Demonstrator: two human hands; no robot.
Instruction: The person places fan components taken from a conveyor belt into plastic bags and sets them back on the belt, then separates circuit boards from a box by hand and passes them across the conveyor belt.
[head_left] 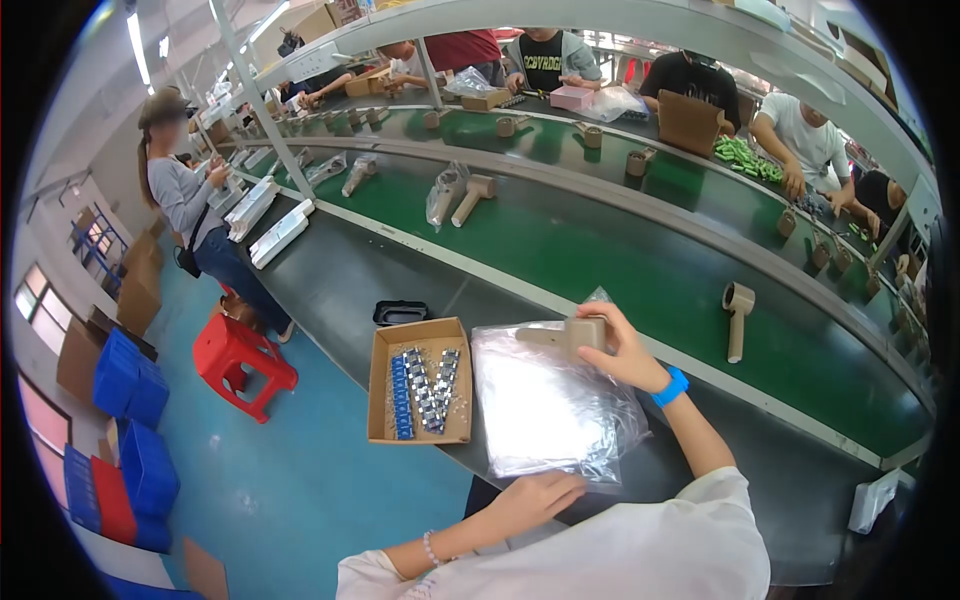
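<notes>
My right hand [620,350] is wrapped around the head of a taupe hair dryer [545,338], whose handle points left. The dryer is over the far end of a stack of clear plastic bags [535,410]. At the near edge of that stack, my left hand [535,503] has its fingers pressed together on a bag's edge; the fingertips are partly hidden. Left of the bags, a cardboard box [380,425] holds blue parts [401,395], silvery parts [425,390] and small loose pieces.
A black tray [400,312] lies behind the box. Beyond the table, a green conveyor [620,250] carries another hair dryer [738,320] and a bagged one [446,195]. White packages [280,235] lie left. A red stool [243,362] stands on the floor. Several people work across the line.
</notes>
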